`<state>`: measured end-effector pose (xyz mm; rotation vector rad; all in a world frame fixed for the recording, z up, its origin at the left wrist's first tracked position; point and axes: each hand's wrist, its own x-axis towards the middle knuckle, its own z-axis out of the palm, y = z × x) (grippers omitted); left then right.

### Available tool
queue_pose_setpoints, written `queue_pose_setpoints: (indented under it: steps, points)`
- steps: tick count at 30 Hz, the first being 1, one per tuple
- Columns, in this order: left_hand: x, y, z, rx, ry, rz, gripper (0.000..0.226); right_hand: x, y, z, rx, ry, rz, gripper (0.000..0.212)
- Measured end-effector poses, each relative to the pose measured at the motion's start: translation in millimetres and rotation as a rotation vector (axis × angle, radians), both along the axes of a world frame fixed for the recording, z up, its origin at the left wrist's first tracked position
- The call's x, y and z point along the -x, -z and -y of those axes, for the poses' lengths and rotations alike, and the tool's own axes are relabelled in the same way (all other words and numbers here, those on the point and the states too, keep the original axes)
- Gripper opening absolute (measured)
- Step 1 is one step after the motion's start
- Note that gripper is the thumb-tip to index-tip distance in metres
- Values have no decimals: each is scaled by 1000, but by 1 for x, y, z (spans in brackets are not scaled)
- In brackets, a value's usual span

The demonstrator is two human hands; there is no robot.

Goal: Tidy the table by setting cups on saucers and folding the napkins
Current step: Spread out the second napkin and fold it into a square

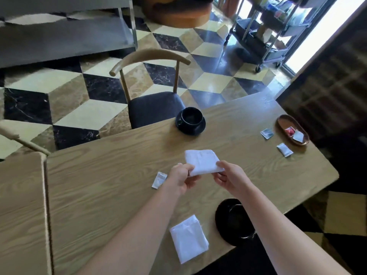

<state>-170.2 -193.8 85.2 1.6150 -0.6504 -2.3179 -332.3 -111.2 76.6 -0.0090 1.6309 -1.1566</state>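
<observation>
Over the middle of the wooden table (119, 175) I hold a folded white napkin (201, 160). My left hand (181, 178) pinches its near left corner and my right hand (230, 178) pinches its near right corner. A second folded white napkin (188, 238) lies flat near the table's front edge, between my forearms. A black cup (191, 116) sits on a black saucer (199, 129) at the far edge. Another black saucer (231, 221) lies at the near right, partly hidden by my right forearm; whether a cup stands on it I cannot tell.
A small white sachet (158, 180) lies left of my left hand. Two more sachets (267, 133) (285, 149) lie at the far right beside an oval wooden tray (282, 124) holding packets. A wooden chair (153, 104) stands behind the table. A second table (19, 215) adjoins on the left.
</observation>
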Motion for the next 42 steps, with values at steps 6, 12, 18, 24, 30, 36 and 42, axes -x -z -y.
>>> queue_pose_setpoints:
  steps: [6,12,18,24,30,36,42]
  points:
    - [117,14,52,-13,11,38,23,116,20,58,-22,-10,-16,18]
    - [220,44,108,35,-205,7,30,209,50,135,7,-10,-94,1]
    - [275,82,147,-120,-557,155,12,251,98,190,14,-84,-221,10]
    - [285,103,154,-212,-609,237,15,258,134,202,-106,-253,-471,20]
    - [283,112,140,-177,-482,280,9,255,137,198,-191,-299,-641,25]
    - [288,110,139,25,-604,172,9,251,127,205,49,-197,-534,13]
    - [290,113,139,-177,-597,337,22,245,134,205,-181,-334,-781,21]
